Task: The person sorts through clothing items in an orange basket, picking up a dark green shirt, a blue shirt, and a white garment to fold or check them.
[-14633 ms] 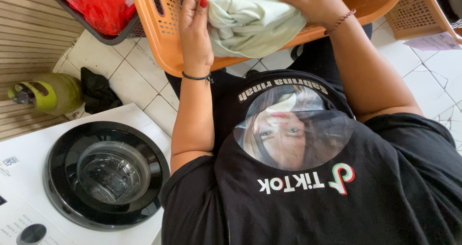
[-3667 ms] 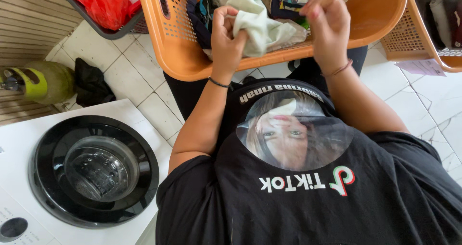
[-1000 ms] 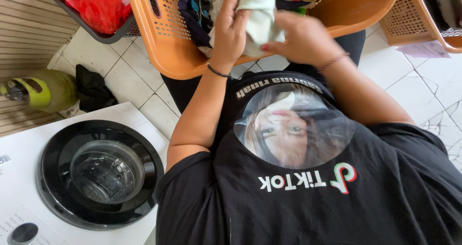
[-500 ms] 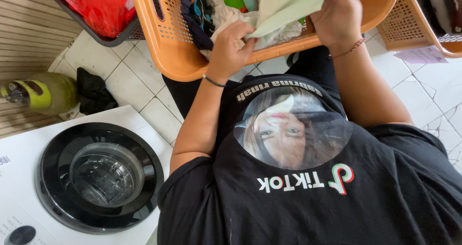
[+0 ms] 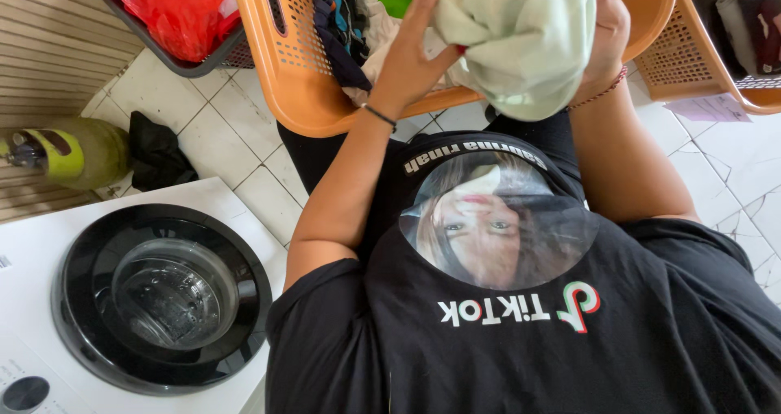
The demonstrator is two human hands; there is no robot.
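Note:
A pale green garment (image 5: 521, 40) hangs bunched between my two hands over an orange laundry basket (image 5: 281, 80). On its left side my left hand (image 5: 411, 56) presses against the cloth with the fingers stretched upward. My right hand (image 5: 612, 32) grips the garment's right side, mostly hidden behind the fabric. Inside the basket lie several other clothes (image 5: 350, 15), dark blue, white and bright green. The basket rests against my legs, below my black printed shirt.
A white top-loading washing machine (image 5: 232, 198) with a round black glass lid (image 5: 159, 296) stands at the lower left. A dark basket holding red cloth (image 5: 175, 7), a green gas cylinder (image 5: 73, 150), a black cloth (image 5: 159, 150) and a second orange basket (image 5: 708, 72) stand on the tiled floor.
The garment has been lifted higher and gathered into a bundle between both hands. My left hand has turned from pinching a corner to pressing flat against the cloth.

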